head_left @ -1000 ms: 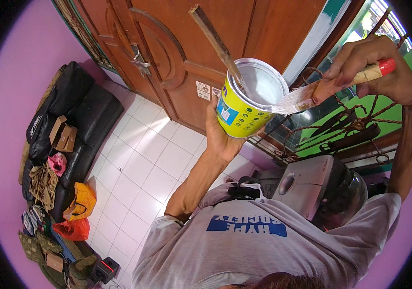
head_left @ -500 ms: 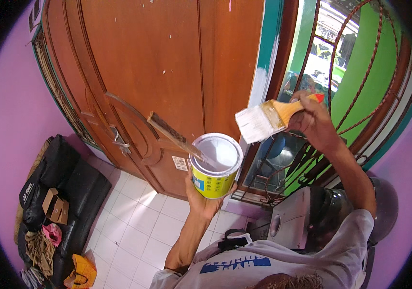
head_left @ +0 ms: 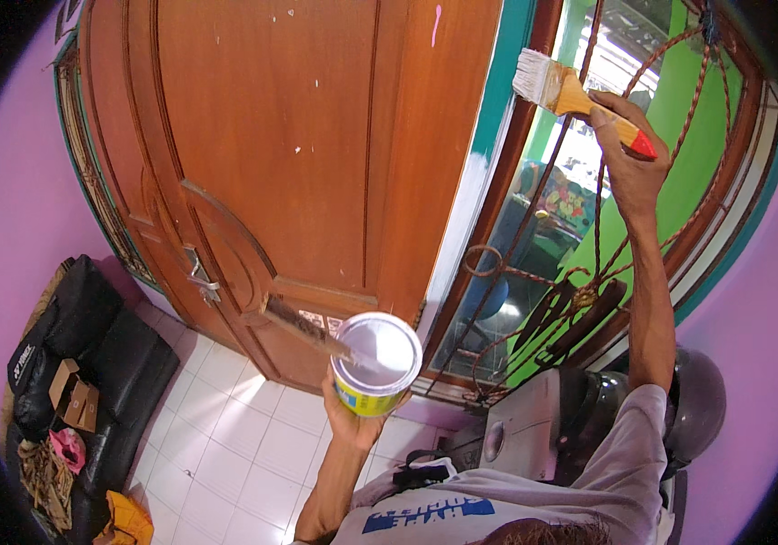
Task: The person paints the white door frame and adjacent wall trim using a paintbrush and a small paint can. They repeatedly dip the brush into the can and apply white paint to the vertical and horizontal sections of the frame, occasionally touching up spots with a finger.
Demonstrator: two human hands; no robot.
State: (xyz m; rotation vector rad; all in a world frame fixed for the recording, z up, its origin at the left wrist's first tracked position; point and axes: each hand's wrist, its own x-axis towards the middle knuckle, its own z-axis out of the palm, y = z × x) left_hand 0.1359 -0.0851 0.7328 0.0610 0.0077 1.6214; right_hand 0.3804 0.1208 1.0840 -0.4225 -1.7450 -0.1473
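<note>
The right hand [head_left: 630, 159] is clenched around the orange handle of a wide paintbrush [head_left: 563, 91], raised so its white bristles sit beside the teal door frame [head_left: 509, 82]. Lower down, the left hand [head_left: 353, 420] cups a yellow paint can [head_left: 374, 363] from beneath; a stirring stick [head_left: 303, 327] leans out of it, before the wooden door [head_left: 298, 154].

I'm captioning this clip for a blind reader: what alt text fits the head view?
The right hand raises a white-bristled paintbrush to the teal door frame, while the left hand holds a yellow paint can with a stir stick in it. A wooden door and a black sofa lie beyond.
</note>
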